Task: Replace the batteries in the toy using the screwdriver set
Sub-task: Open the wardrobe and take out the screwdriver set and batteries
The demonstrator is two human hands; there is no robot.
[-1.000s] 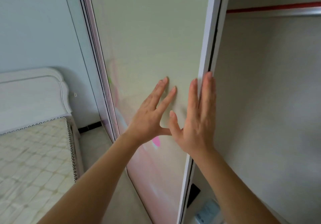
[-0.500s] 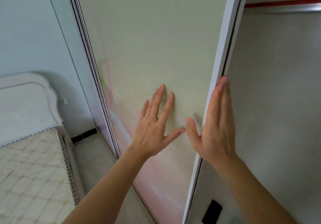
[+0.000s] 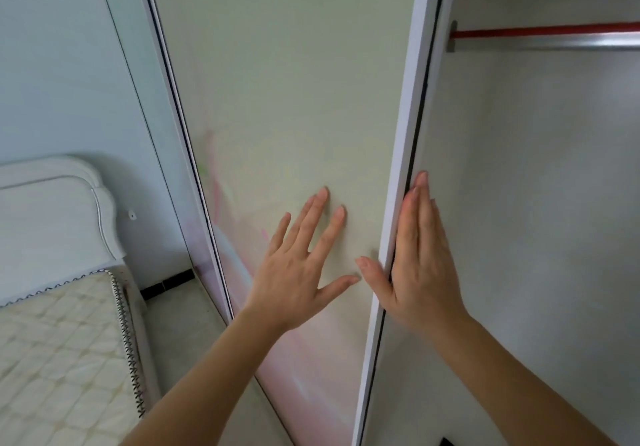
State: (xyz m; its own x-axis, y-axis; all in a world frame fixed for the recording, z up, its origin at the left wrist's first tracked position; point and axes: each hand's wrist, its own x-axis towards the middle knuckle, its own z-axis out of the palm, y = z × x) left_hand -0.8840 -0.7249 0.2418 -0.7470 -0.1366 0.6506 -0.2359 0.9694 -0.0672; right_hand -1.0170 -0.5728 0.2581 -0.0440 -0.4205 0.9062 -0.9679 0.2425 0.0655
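Observation:
A tall sliding wardrobe door (image 3: 284, 99) with a pale green panel and white frame fills the middle of the head view. My left hand (image 3: 298, 272) presses flat on the panel with fingers spread. My right hand (image 3: 419, 258) lies with straight fingers against the door's right edge (image 3: 405, 154), thumb on the front of the frame. No toy, batteries or screwdriver set are in view.
The open wardrobe interior (image 3: 536, 203) is on the right, with a red and silver hanging rail (image 3: 547, 38) across the top. A small dark object (image 3: 446, 441) shows at the bottom edge. A bed with a white headboard (image 3: 52, 217) and quilted mattress (image 3: 59, 359) stands left.
The door edge has slid right, narrowing the wardrobe opening. My right hand has shifted from the panel onto the door's edge, and both hands have moved right with it.

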